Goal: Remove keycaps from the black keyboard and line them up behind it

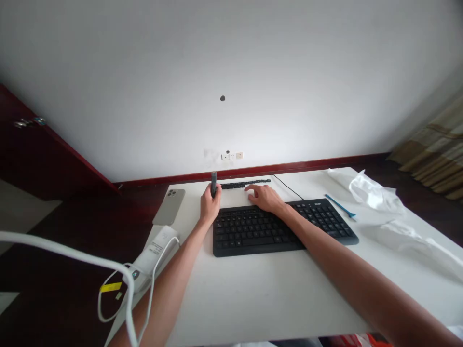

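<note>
A black keyboard (pixel 253 231) lies flat on the white table. Behind it, small black pieces that look like loose keycaps (pixel 258 182) form a row. My left hand (pixel 210 206), closed, grips a slim dark upright object (pixel 213 183) beside the row's left end; its kind is unclear. My right hand (pixel 266 198) reaches over the keyboard's back edge, fingers apart and bent slightly, fingertips close to the row. Nothing shows in its grasp, though whether it touches a keycap I cannot tell. To the keyboard's right lies a blue brush-like tool (pixel 340 207).
On the table's left are a phone (pixel 170 206) and a white power strip (pixel 152 253) with a looping white cable (pixel 72 247). Crumpled white plastic (pixel 376 193) covers part of the right side. The keyboard cable (pixel 287 186) runs toward the back edge.
</note>
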The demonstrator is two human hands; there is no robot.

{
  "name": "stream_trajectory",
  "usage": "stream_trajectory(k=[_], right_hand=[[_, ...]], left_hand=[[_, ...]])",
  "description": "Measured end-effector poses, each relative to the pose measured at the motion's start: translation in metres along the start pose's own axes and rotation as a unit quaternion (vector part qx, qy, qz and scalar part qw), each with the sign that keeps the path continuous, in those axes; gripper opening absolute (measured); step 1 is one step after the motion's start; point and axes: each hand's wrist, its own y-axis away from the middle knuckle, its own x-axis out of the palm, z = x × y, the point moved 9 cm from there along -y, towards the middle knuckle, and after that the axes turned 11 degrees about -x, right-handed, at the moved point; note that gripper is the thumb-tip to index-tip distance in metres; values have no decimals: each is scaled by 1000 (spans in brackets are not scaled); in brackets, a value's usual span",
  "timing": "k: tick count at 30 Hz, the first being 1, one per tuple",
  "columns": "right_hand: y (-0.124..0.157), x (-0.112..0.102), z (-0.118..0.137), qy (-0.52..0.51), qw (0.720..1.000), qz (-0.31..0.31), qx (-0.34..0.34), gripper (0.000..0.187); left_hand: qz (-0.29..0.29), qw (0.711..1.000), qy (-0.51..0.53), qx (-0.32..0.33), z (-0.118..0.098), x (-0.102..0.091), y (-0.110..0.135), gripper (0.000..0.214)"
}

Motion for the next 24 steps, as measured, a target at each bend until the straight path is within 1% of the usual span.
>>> stream_trajectory(k=[2,4,7,10,14,16,19,21,22,24], right_hand=[[1,-3,8,-33,999,-17,-37,34],[2,-6,21,-69,993,-24,-90,34],[5,-8,43,-146,977,-19,-153,40],[6,-9,58,-268,950,-25,-157,49],[3,-13,63,-436,888,-71,-129,50],[2,-19,59,-482,864,-93,-115,48],[7,-37,36,-498,851,-142,-81,45],[17,-53,10,-486,852,-190,-46,45],[24,-60,-5,-470,857,-211,-30,45],[40,-70,-31,-430,874,-224,-12,45]], left_hand=[[-1,996,-72,56,-18,0,8,26],[4,983,-155,99,-33,3,17,25],[8,957,-251,143,-48,10,28,23],[25,940,-294,170,-57,16,35,21],[44,933,-305,188,-67,24,45,25],[47,938,-289,187,-69,27,49,27],[63,948,-263,170,-65,32,50,29],[79,949,-258,163,-61,36,50,25],[87,948,-257,164,-61,37,50,22],[102,945,-251,183,-65,39,54,14]])
